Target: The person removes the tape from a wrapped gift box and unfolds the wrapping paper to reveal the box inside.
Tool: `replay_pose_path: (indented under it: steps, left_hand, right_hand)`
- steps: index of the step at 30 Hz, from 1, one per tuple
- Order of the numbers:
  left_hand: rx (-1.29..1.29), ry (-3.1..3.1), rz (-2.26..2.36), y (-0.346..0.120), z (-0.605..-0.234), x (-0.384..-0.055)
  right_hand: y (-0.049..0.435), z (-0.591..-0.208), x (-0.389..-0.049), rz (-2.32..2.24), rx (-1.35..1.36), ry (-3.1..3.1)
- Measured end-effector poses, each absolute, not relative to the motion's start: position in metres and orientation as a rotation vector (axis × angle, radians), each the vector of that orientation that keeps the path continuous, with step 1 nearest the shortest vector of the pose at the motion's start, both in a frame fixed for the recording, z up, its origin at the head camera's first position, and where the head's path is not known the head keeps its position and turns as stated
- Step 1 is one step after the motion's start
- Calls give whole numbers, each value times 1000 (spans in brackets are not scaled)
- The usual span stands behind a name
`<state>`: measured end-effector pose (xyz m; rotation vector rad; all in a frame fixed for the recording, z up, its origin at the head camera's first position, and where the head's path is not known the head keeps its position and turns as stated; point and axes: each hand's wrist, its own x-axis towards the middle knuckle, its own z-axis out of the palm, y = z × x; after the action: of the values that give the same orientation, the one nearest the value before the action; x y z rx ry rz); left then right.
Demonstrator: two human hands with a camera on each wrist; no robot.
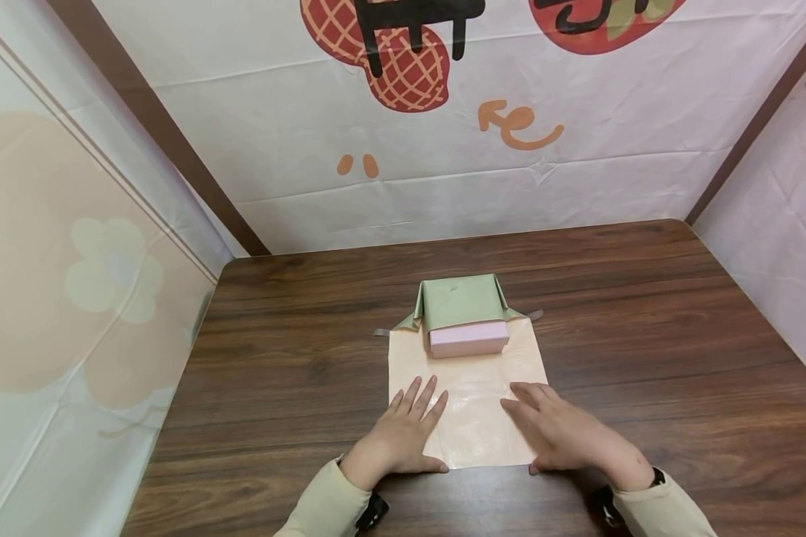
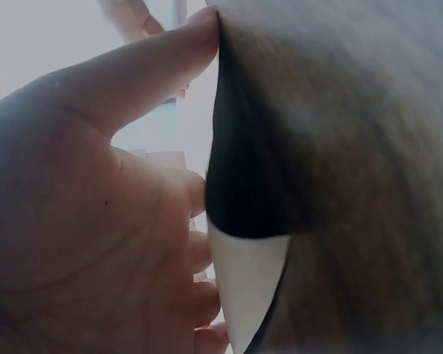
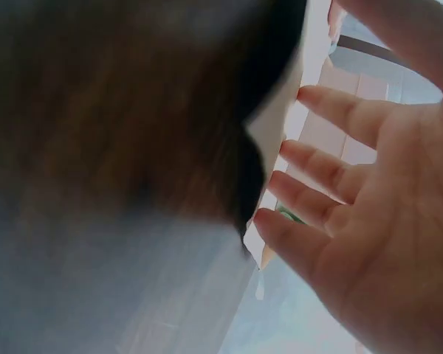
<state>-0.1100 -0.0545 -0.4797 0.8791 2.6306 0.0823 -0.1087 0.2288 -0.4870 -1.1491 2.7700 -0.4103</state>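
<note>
A pink box (image 1: pixel 469 339) sits on a sheet of wrapping paper (image 1: pixel 477 425) whose pale peach side faces up. The sheet's green far part (image 1: pixel 463 300) is folded over the box's top, leaving the front pink side exposed. My left hand (image 1: pixel 403 432) rests with spread fingers on the paper's left near part, thumb at the near edge. On the opposite side my right hand (image 1: pixel 567 429) touches the paper with extended fingertips, its thumb by the near right corner. In the right wrist view, straight fingers (image 3: pixel 317 162) meet the paper's edge.
The brown wooden table (image 1: pixel 295 403) extends around the paper. Small strips of tape (image 1: pixel 381 332) stick out at the paper's left and right sides. Behind the table hangs a printed white cloth (image 1: pixel 443 186), with another patterned cloth (image 1: pixel 74 261) at the left.
</note>
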Motion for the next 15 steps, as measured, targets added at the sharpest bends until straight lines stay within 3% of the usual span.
replay_pose_path:
  steps: [15]
  left_hand:
    - [889,2627,162,-57,-480,-110]
  right_hand:
    - [244,-483,-110,-644,-1230,2677]
